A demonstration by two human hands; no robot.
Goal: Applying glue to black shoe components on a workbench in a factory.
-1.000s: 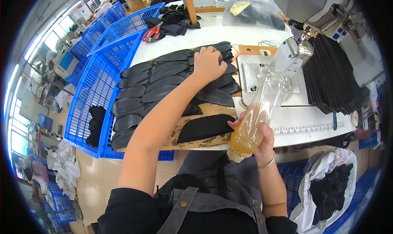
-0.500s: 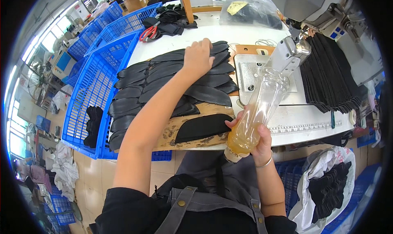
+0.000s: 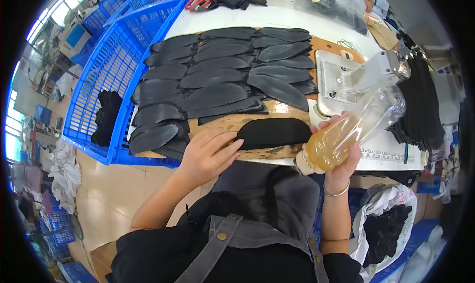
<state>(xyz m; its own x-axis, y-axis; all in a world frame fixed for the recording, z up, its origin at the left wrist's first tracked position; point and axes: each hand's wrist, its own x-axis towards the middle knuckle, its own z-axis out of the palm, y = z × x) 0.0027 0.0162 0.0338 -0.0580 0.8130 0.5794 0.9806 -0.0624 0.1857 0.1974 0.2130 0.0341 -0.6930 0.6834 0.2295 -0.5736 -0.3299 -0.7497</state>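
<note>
1. Head view: the right hand (image 3: 342, 175) is gripping a clear bottle (image 3: 372, 109) around its middle, fingers on the left side and thumb on the right, above the near edge of the white table (image 3: 232, 20).
2. The bottle is tilting, its pale cap (image 3: 308, 164) pointing near and left and its base pointing far and right; amber liquid (image 3: 324, 148) is pooling toward the cap.
3. The left hand (image 3: 210, 153) is resting with fingers loosely bent at the left end of a single black piece (image 3: 274, 133) (whether it is pinching that edge or only touching it, I cannot tell).
4. This piece is lying flat along the near side of a tan board (image 3: 217, 125); overlapping dark pieces (image 3: 213, 92) are covering the far and left parts.
5. For handling, the piece is looking thin, light and fairly soft, so its ends or outer edge are offering the best hold.
6. The bottle is probably carrying most of its weight at the cap end; its smooth wall is likely being slippery and easy to squeeze, favouring a grip around the middle.
7. A blue basket (image 3: 94, 85) is standing at the left, and a metal machine arm (image 3: 380, 69) is reaching in at the far right.
</note>
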